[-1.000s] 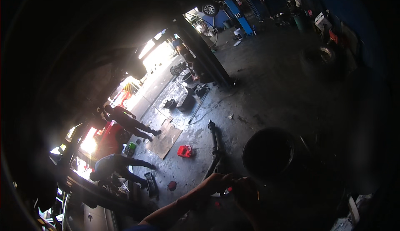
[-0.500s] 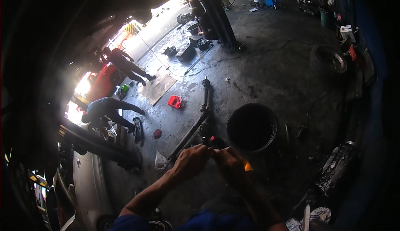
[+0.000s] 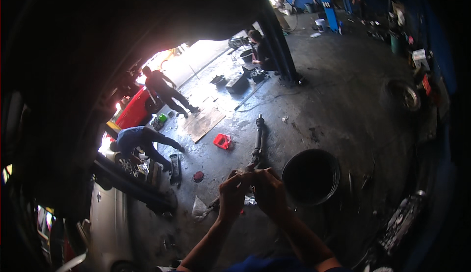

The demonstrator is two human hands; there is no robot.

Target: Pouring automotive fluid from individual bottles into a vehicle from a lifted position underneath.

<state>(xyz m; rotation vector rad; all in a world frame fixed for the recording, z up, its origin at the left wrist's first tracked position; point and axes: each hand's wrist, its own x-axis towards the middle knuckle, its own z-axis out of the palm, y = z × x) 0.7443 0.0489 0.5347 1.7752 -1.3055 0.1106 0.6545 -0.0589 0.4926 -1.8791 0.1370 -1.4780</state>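
A: Head view: what've the hands got?

B: L hand [image 3: 229,193] + R hand [image 3: 271,193] meet just below mid-frame, fingers bent in. L fingers seem to pinch a small pale bit [image 3: 243,172]; R fingers are right beside it, can't tell if they grip.

A: What's the bit?

B: Too small + dim to say. It's at the fingertips, just below the metal shaft [image 3: 259,132] in the frame.

A: Why two hands?

B: Prob b/c it's tiny: one steadies, the other's free for fine work. Held mid-frame, presumably for a straight look down.

A: Nearby?

B: Black tub [image 3: 334,186], right of R hand, mouth up, prob for dropping or catching stuff. Clear plastic bag [image 3: 199,207] lies left of L hand.

A: Further off?

B: Red container [image 3: 222,141], centre, just off the brown board [image 3: 206,125]. Board's flat on the floor [image 3: 338,85], maybe as a dry spot to stand or kneel. One co-worker [image 3: 164,88] stands at its edge, upper left; a 2nd person [image 3: 132,139] bends by a car wheel [image 3: 123,164], left; a 3rd person [image 3: 265,58] is down low by the dark post [image 3: 282,41], upper centre.
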